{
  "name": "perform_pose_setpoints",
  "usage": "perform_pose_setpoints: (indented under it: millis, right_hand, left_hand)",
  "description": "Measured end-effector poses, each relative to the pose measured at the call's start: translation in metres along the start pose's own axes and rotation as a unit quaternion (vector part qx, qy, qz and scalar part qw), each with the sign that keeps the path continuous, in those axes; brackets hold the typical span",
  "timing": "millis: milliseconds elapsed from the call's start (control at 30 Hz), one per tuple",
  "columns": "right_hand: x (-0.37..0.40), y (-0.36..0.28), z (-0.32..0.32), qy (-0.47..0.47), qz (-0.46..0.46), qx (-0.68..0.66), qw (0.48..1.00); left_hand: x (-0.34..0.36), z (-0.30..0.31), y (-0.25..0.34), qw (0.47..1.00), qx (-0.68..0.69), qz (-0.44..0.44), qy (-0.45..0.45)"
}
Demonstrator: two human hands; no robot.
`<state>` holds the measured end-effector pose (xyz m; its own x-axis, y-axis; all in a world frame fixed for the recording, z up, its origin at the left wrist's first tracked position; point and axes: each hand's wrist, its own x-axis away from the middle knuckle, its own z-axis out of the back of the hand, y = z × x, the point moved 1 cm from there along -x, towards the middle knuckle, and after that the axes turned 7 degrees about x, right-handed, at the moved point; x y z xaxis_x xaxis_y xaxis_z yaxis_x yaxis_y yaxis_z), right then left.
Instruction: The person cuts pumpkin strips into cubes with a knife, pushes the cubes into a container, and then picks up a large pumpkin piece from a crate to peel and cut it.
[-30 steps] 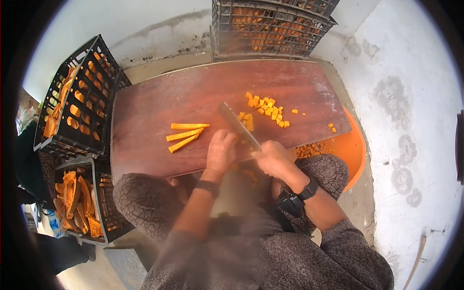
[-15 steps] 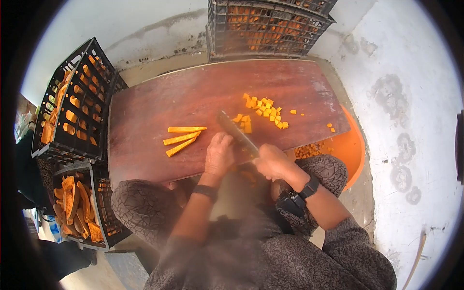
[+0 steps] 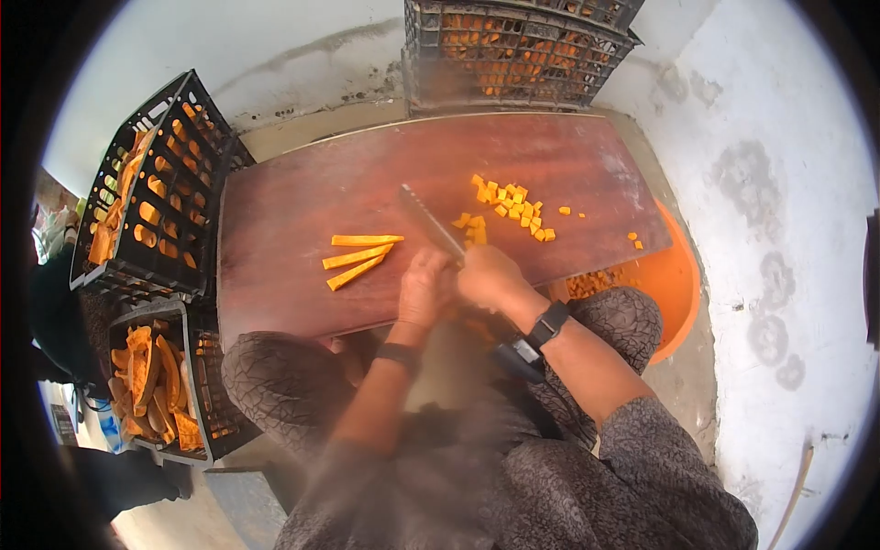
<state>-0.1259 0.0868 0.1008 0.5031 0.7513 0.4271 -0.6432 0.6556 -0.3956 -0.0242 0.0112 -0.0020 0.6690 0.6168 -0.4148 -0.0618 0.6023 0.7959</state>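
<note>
My right hand (image 3: pixel 493 280) is closed round the handle of a knife (image 3: pixel 429 220), whose blade points up and left over the board. Close against it on the left, my left hand (image 3: pixel 427 288) has its fingers curled at the board's near edge; what they hold is hidden. Left of my hands, three orange strips (image 3: pixel 357 258) lie fanned on the reddish board (image 3: pixel 312 197). Small orange cubes (image 3: pixel 519 209) are scattered to the right of the blade, and a few more pieces (image 3: pixel 475 227) lie just beside it.
An orange basin (image 3: pixel 680 284) with cut pieces sits under the board's right end. Black crates (image 3: pixel 197 174) of orange pieces stand at the left, with another crate (image 3: pixel 220 403) below. Stacked crates (image 3: pixel 522 55) stand behind the board. Part of a person (image 3: pixel 119 481) shows at far left.
My right hand and the knife have moved left, bringing the right hand close to my left hand. The whole view has shifted slightly.
</note>
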Motion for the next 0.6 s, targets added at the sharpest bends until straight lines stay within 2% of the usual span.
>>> perform_pose_setpoints:
  millis: [33, 100, 200, 400, 500, 533, 600]
  right_hand:
    - [-0.003, 0.007, -0.002, 0.001, 0.004, 0.003, 1.0]
    - [-0.002, 0.024, 0.0, -0.023, -0.044, -0.228, 0.972]
    - [0.004, 0.033, 0.007, 0.03, -0.083, -0.258, 0.962]
    - [0.029, 0.046, 0.012, -0.011, -0.058, -0.276, 0.959]
    - [0.04, 0.042, 0.005, -0.041, -0.063, -0.253, 0.965]
    - [0.041, 0.04, 0.004, -0.045, -0.06, -0.254, 0.964]
    - [0.043, 0.039, 0.002, -0.055, -0.066, -0.246, 0.965]
  left_hand:
    - [-0.001, 0.0, 0.0, 1.0, 0.012, -0.009, 0.005]
    - [0.0, 0.0, 0.0, 0.999, 0.024, -0.018, 0.012]
    - [-0.001, 0.0, 0.004, 0.999, 0.014, -0.046, 0.004]
    - [0.003, 0.022, 0.015, 0.996, -0.012, -0.085, 0.027]
    - [0.001, 0.048, 0.002, 0.975, -0.153, -0.131, 0.098]
    - [0.001, 0.056, 0.003, 0.974, -0.159, -0.129, 0.098]
    - [0.003, 0.072, 0.004, 0.96, -0.232, -0.055, 0.149]
